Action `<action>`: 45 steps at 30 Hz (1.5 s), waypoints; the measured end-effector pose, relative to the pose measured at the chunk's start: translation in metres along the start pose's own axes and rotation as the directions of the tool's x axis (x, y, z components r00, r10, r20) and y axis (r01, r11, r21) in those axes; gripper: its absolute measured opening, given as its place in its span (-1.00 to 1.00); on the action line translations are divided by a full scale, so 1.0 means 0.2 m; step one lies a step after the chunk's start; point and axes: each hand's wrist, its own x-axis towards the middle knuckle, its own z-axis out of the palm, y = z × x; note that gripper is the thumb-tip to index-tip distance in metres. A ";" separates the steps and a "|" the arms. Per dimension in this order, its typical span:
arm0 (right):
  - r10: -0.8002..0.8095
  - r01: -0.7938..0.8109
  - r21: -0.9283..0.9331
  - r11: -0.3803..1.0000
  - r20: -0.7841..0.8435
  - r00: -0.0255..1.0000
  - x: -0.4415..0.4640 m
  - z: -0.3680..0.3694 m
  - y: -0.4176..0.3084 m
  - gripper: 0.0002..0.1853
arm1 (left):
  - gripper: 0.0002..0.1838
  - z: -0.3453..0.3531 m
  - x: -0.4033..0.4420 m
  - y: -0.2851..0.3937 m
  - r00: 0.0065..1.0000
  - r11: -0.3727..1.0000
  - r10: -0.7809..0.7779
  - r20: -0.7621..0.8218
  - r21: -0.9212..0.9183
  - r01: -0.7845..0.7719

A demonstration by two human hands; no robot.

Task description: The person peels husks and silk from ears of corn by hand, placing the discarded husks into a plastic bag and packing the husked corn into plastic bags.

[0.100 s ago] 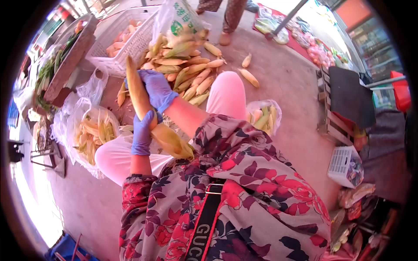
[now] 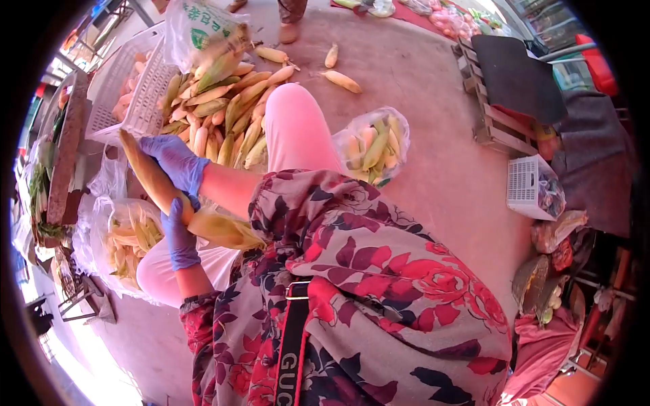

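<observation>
Both hands wear blue-purple gloves and are closed around one long ear of corn (image 2: pixel 150 177). My left hand (image 2: pixel 179 233) wraps its middle, where loose pale husk (image 2: pixel 227 231) hangs out toward my lap. My right hand (image 2: pixel 177 162) grips it higher up, from the far side, with some fingers hidden behind the ear. The ear slants from upper left to lower right above my knees. Just beyond my right hand lies a large heap of corn ears (image 2: pixel 223 108), some husked to pale leaves and some green.
A white plastic crate (image 2: pixel 152 95) with pale ears stands behind the heap, beside a printed plastic bag (image 2: pixel 200 34). Bags of husks (image 2: pixel 132 237) and of corn (image 2: pixel 372 145) flank my legs. A wooden pallet (image 2: pixel 497 122) and a white basket (image 2: pixel 535 186) are at right. Another person's foot (image 2: pixel 289 32) shows at top.
My view has turned, so the heap, crate and bags sit further left and higher. Both hands still hold the same ear of corn.
</observation>
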 end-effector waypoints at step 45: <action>0.218 -0.244 -0.448 0.860 -0.108 0.970 -0.55 -0.17 -0.27 -0.83 | -0.43 -0.51 0.26 0.46 0.923 0.770 0.277 -0.268 -0.513 -0.380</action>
